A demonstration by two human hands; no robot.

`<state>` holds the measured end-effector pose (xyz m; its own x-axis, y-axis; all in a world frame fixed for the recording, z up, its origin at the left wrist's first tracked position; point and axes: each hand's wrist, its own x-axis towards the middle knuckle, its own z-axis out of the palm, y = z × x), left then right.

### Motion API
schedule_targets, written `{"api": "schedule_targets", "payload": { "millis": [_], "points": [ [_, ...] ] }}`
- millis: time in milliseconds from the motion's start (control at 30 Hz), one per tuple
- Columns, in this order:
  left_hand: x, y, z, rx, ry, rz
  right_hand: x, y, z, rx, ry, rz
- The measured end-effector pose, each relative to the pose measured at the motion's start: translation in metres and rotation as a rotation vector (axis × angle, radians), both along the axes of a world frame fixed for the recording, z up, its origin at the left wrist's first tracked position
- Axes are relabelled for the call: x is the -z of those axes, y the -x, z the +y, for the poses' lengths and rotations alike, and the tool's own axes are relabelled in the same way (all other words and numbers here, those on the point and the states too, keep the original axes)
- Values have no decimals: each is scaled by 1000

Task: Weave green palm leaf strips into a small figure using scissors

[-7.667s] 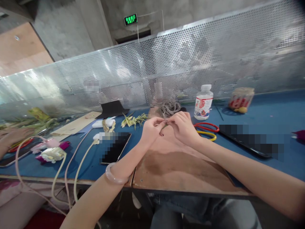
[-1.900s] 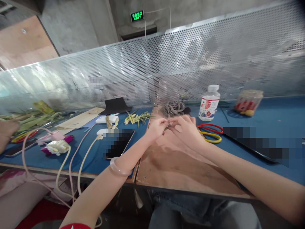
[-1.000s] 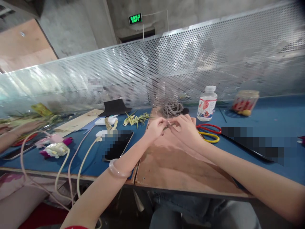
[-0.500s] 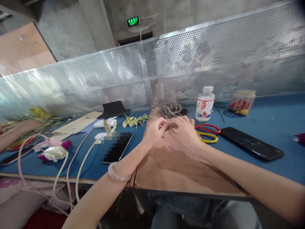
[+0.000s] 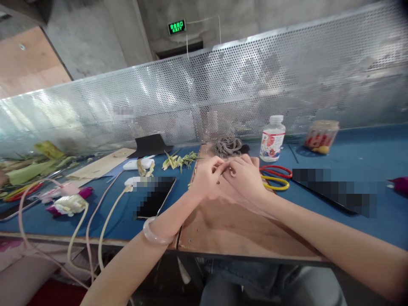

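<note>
Small Dark Piece [image 5: 226,167] Pinched above a Bench [image 5: 219,229]

Held between the closed fingers of the left hand [image 5: 208,174] and the right hand [image 5: 245,173], over bare wood; too small and hidden to identify. Just behind, a tangle of grey cord [image 5: 228,146]. To the right, an upright clear bottle [image 5: 273,138] with a white cap [image 5: 276,119] and a white label [image 5: 272,145] bearing red bands, fruit-like pictures and print too blurred to read; contents impossible to make out. Farther right, a squat clear jar [image 5: 322,135] with red-and-white markings and yellowish lumps [image 5: 321,150] at the base. Near the right hand, red and yellow loops [image 5: 290,173] and a dark phone [image 5: 337,201]. Beyond a perforated metal screen [image 5: 270,85], a green sign [image 5: 177,27] on the wall [image 5: 92,38], reading "EXIT" beneath Chinese characters.
</note>
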<state>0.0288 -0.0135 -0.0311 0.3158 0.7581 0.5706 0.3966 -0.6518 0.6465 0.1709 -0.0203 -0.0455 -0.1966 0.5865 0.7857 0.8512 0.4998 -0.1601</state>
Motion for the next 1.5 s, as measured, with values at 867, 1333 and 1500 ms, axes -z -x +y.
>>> {"api": "schedule_targets", "payload": {
  "millis": [867,1333,1500],
  "points": [
    [0,6,16,49,386,-214,-4,-8,13,-135,217,302],
    [0,13,18,69,406,-179,-6,-23,22,-434,433,339],
    [-3,12,16,47,409,-193,-14,-26,18,-448,428,452]
  ]
}}
